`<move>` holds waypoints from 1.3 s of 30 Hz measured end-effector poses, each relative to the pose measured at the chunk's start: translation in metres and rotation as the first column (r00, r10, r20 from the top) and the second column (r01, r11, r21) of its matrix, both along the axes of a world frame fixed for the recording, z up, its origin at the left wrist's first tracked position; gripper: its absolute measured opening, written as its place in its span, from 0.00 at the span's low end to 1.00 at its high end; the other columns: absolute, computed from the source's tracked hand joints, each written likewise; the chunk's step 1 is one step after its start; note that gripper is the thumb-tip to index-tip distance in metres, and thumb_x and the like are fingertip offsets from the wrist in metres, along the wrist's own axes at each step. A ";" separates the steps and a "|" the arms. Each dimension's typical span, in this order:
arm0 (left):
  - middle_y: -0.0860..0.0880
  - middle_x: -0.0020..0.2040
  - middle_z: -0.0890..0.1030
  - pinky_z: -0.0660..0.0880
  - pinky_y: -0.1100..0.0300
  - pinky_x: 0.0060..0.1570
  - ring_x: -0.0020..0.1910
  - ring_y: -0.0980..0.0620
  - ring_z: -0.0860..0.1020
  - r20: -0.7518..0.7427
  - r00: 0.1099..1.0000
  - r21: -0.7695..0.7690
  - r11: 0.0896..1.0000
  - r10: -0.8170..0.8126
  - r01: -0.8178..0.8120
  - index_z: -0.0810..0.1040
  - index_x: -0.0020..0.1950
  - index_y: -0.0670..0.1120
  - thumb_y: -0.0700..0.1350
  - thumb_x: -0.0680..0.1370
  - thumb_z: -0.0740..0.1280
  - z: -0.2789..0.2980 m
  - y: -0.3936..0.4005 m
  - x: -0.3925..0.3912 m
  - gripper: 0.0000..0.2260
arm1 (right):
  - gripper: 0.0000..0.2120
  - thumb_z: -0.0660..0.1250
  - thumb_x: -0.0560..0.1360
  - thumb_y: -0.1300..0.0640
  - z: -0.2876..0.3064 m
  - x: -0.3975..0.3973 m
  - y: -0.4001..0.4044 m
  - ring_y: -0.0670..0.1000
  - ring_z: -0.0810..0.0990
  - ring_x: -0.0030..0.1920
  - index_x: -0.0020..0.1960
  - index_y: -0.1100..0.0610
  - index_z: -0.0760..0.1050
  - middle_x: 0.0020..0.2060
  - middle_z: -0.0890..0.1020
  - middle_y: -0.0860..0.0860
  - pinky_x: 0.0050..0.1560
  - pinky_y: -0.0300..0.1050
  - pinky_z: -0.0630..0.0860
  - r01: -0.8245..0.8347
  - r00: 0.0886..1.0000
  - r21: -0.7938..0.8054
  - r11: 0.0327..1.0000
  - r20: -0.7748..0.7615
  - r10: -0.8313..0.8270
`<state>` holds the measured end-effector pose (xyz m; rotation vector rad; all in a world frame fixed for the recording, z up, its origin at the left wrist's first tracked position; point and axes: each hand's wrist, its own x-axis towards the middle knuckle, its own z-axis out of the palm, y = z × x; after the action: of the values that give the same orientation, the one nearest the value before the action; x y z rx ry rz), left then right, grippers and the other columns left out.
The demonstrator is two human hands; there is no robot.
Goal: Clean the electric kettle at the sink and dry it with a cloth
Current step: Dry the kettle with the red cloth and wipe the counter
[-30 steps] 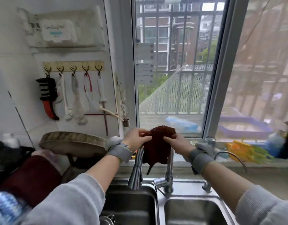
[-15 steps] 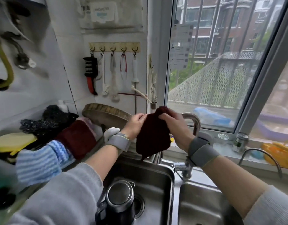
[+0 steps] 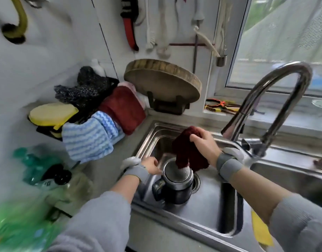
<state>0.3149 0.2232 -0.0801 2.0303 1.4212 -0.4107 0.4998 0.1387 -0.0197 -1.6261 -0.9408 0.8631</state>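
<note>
A black and steel electric kettle (image 3: pixel 174 190) stands upright in the left basin of the steel sink (image 3: pixel 211 219), beside the drain. My right hand (image 3: pixel 205 144) grips a dark red cloth (image 3: pixel 187 151) that hangs down onto the kettle's open top. At the kettle's left rim, my left hand (image 3: pixel 152 165) has its fingers curled on what looks like the raised lid (image 3: pixel 164 158), which is blurred.
A tall curved faucet (image 3: pixel 276 91) arches over the divider to the right basin (image 3: pixel 293 180). A round wooden board (image 3: pixel 162 80) leans behind the sink. Striped blue (image 3: pixel 91 139) and red (image 3: pixel 124 108) cloths and a yellow sponge (image 3: pixel 51 113) lie on the left counter.
The view has dropped from the window to the sink. My right hand brought the red cloth down onto the kettle. My left hand let go of the cloth and moved to the kettle's rim.
</note>
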 end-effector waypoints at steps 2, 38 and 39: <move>0.47 0.62 0.77 0.72 0.57 0.60 0.60 0.46 0.76 -0.093 0.994 -0.075 0.996 -0.050 0.043 0.72 0.65 0.42 0.54 0.71 0.73 -0.035 -0.003 -0.003 0.28 | 0.08 0.62 0.67 0.59 -0.015 -0.002 0.005 0.47 0.72 0.37 0.44 0.61 0.75 0.34 0.75 0.50 0.37 0.39 0.70 -0.016 0.999 -0.022 1.000 0.051 0.017; 0.47 0.40 0.74 0.70 0.58 0.42 0.41 0.45 0.74 -0.463 0.690 0.154 0.716 -0.556 0.681 0.71 0.42 0.46 0.54 0.75 0.65 0.108 -0.039 0.125 0.11 | 0.08 0.66 0.70 0.56 -0.029 0.025 -0.073 0.54 0.80 0.51 0.49 0.52 0.77 0.47 0.82 0.52 0.50 0.42 0.73 0.056 0.951 -0.391 0.919 0.302 0.071; 0.48 0.39 0.74 0.71 0.58 0.43 0.42 0.46 0.74 -0.484 0.667 0.143 0.701 -0.567 0.699 0.71 0.41 0.46 0.53 0.76 0.64 0.109 -0.044 0.124 0.11 | 0.10 0.66 0.70 0.56 -0.030 0.026 -0.077 0.55 0.80 0.52 0.50 0.54 0.78 0.47 0.82 0.53 0.52 0.43 0.73 0.075 0.960 -0.393 0.916 0.278 0.041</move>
<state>0.4392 0.1792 0.0294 2.8393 0.9548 -1.0159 0.5255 0.0619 -0.0495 -2.1529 -0.9843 0.8661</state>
